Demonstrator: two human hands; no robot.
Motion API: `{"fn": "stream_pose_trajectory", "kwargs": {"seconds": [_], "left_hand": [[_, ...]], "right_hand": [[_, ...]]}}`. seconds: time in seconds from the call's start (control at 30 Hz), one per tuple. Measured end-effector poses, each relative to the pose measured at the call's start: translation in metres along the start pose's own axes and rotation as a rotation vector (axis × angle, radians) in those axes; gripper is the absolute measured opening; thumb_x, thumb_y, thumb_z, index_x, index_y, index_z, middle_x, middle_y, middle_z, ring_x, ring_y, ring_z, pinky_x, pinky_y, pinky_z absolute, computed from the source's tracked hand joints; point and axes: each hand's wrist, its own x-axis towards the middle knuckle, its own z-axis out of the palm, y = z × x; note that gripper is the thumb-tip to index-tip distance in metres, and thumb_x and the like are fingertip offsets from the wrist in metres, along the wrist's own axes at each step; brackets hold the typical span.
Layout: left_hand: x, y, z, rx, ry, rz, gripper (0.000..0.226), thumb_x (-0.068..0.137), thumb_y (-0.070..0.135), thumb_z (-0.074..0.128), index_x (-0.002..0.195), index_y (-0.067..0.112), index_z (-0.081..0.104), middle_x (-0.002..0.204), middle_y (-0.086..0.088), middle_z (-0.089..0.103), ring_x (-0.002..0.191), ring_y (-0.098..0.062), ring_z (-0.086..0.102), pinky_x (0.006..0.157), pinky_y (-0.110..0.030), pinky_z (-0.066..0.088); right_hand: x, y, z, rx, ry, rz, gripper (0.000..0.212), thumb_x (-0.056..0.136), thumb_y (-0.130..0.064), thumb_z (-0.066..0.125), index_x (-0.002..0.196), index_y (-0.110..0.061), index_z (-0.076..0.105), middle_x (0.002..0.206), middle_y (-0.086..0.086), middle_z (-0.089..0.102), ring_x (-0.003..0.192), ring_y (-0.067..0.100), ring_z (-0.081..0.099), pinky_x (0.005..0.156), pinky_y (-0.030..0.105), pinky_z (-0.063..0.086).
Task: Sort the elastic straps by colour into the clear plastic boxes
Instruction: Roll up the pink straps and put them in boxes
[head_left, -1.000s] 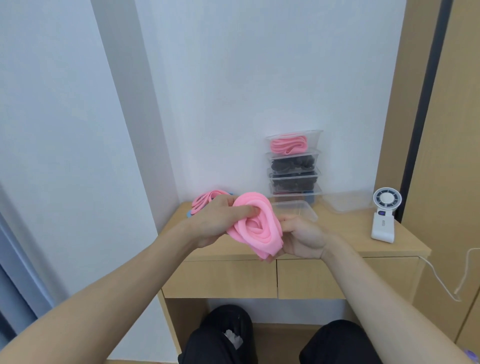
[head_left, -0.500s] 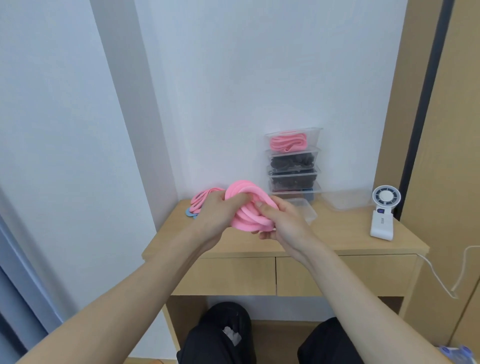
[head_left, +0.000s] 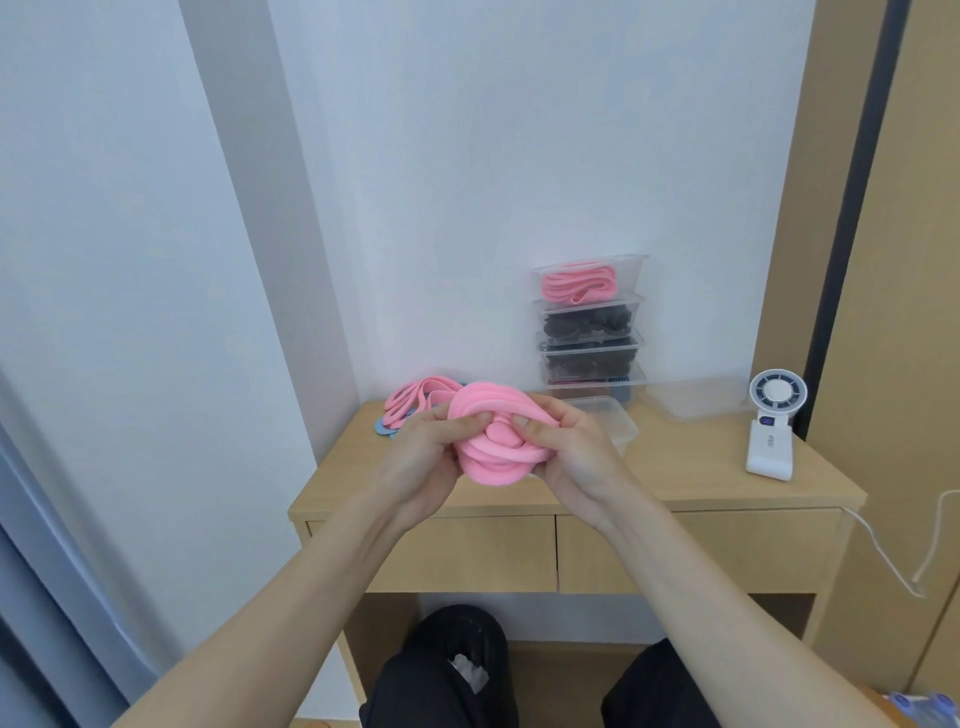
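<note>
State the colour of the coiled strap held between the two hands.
Pink; the coiled strap shows best in the head view.

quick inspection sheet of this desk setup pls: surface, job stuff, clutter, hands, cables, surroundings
surface: light wooden desk, both drawers shut.
job's things: pink strap bundle held above the desk; loose pink straps at back left; stack of clear boxes against the wall, top one with pink straps, the two below with dark ones; clear box in front of the stack, seemingly empty; second clear box to its right.
clutter: white handheld fan upright at right; blue pieces under the loose straps.
hands: left hand and right hand both grip the bundle.
cables: white cable loops beside the desk's right end.
surroundings: white wall; wooden panel at right.
</note>
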Motion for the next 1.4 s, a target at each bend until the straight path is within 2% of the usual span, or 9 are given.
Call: {"fn": "stream_pose_trajectory", "kwargs": {"seconds": [0.17, 0.37, 0.53, 0.67, 0.8, 1.07, 1.17, 1.3, 1.4], "left_hand": [[-0.001, 0.001, -0.001, -0.058, -0.070, -0.021, 0.029, 0.083, 0.010, 0.064, 0.108, 0.000, 0.074, 0.116, -0.021, 0.069, 0.114, -0.030, 0.064, 0.108, -0.042, 0.045], [0.001, 0.002, -0.008, -0.042, -0.138, -0.042, 0.048, 0.090, 0.007, 0.060, 0.132, -0.013, 0.055, 0.141, -0.033, 0.053, 0.135, -0.041, 0.051, 0.118, -0.050, 0.036], [-0.001, 0.002, -0.007, -0.045, -0.164, -0.021, 0.062, 0.083, 0.018, 0.071, 0.136, -0.009, 0.054, 0.145, -0.030, 0.050, 0.137, -0.040, 0.048, 0.120, -0.052, 0.032], [-0.003, -0.003, -0.004, -0.130, -0.172, 0.007, 0.039, 0.091, 0.013, 0.059, 0.127, -0.001, 0.066, 0.143, -0.026, 0.054, 0.135, -0.040, 0.049, 0.121, -0.055, 0.028], [-0.006, -0.008, -0.004, -0.233, -0.246, -0.035, 0.038, 0.101, 0.009, 0.045, 0.133, -0.001, 0.062, 0.143, -0.021, 0.056, 0.133, -0.032, 0.053, 0.113, -0.045, 0.043], [-0.010, -0.026, -0.002, -0.138, -0.148, -0.143, 0.062, 0.070, 0.038, 0.090, 0.126, 0.019, 0.070, 0.132, -0.010, 0.066, 0.112, -0.030, 0.067, 0.092, -0.050, 0.056], [-0.011, -0.031, 0.005, -0.220, -0.145, -0.135, 0.054, 0.078, 0.034, 0.083, 0.128, 0.019, 0.069, 0.138, -0.013, 0.062, 0.119, -0.032, 0.064, 0.095, -0.054, 0.054], [-0.009, -0.031, 0.013, -0.340, -0.141, -0.081, 0.061, 0.071, 0.033, 0.091, 0.126, 0.018, 0.070, 0.139, -0.010, 0.062, 0.124, -0.025, 0.061, 0.092, -0.037, 0.057], [-0.009, -0.026, 0.015, -0.325, -0.167, -0.022, 0.060, 0.070, 0.031, 0.092, 0.124, 0.013, 0.072, 0.137, -0.013, 0.063, 0.128, -0.026, 0.059, 0.095, -0.035, 0.057]], "right_hand": [[0.002, -0.001, -0.003, 0.040, -0.093, 0.080, 0.056, 0.079, -0.014, 0.078, 0.127, 0.010, 0.059, 0.114, 0.019, 0.068, 0.106, 0.029, 0.065, 0.091, 0.041, 0.050], [0.004, -0.011, -0.007, -0.047, -0.102, 0.013, 0.030, 0.077, -0.015, 0.073, 0.104, -0.005, 0.067, 0.099, 0.011, 0.072, 0.093, 0.021, 0.067, 0.086, 0.038, 0.052], [0.005, -0.017, -0.003, -0.033, -0.113, -0.046, 0.033, 0.074, -0.012, 0.075, 0.105, -0.001, 0.067, 0.094, 0.010, 0.072, 0.090, 0.020, 0.068, 0.084, 0.032, 0.054], [0.008, -0.018, -0.002, -0.015, -0.082, -0.070, 0.040, 0.072, -0.008, 0.077, 0.109, 0.003, 0.067, 0.100, 0.015, 0.072, 0.095, 0.025, 0.068, 0.092, 0.037, 0.053], [0.008, -0.012, -0.001, -0.125, -0.032, -0.111, 0.022, 0.081, 0.002, 0.075, 0.102, 0.000, 0.068, 0.098, 0.015, 0.070, 0.093, 0.024, 0.067, 0.087, 0.037, 0.053], [0.010, -0.013, -0.007, -0.128, -0.056, -0.195, 0.023, 0.081, 0.010, 0.071, 0.097, -0.007, 0.069, 0.090, 0.005, 0.073, 0.088, 0.019, 0.068, 0.080, 0.030, 0.055], [0.009, -0.014, -0.007, -0.047, -0.069, -0.186, 0.028, 0.073, -0.001, 0.075, 0.100, -0.005, 0.068, 0.092, 0.007, 0.073, 0.089, 0.021, 0.069, 0.085, 0.034, 0.056], [0.009, -0.011, -0.008, 0.013, -0.079, -0.171, 0.035, 0.071, -0.006, 0.075, 0.105, -0.002, 0.067, 0.099, 0.012, 0.072, 0.094, 0.022, 0.070, 0.090, 0.033, 0.056], [0.008, -0.009, -0.013, 0.037, -0.108, -0.123, 0.045, 0.079, -0.007, 0.074, 0.120, 0.007, 0.062, 0.108, 0.015, 0.070, 0.100, 0.023, 0.068, 0.090, 0.031, 0.055]]}}
